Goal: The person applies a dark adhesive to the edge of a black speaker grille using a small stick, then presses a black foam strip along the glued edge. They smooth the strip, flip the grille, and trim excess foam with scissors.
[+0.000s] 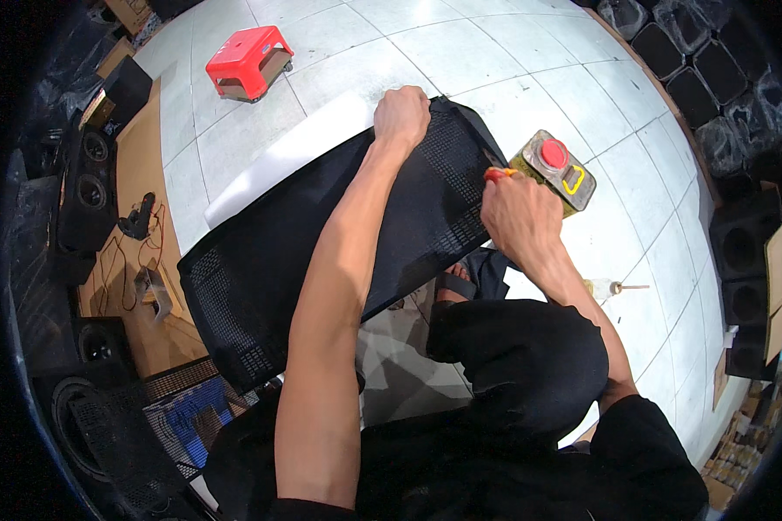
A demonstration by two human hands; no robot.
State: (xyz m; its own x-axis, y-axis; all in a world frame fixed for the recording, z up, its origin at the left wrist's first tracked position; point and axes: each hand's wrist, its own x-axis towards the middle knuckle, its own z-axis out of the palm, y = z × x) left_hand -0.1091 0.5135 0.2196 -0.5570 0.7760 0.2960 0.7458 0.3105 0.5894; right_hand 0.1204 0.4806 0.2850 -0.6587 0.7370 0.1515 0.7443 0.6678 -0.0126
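Observation:
A long black mesh panel (321, 217), partly covered with black cloth, lies slantwise before me, with its perforated ends showing. My left hand (402, 117) is closed at its far edge, fingers curled over the rim; the fingertips are hidden. At the panel's right end, my right hand (523, 217) is wrapped round a red-and-orange-handled tool (499, 174). Most of that tool is covered by the hand, so its exact kind does not show. Just beyond the right hand stands a square metal can (573, 180) with a red cap and a yellow handle.
A white sheet (295, 156) lies along the panel's far side. Farther back is a red stool (250, 62). On the right, a small jar with a stick (601, 288) rests on the tiled floor. Speaker boxes (89, 178) and a wooden board (139, 156) line the left.

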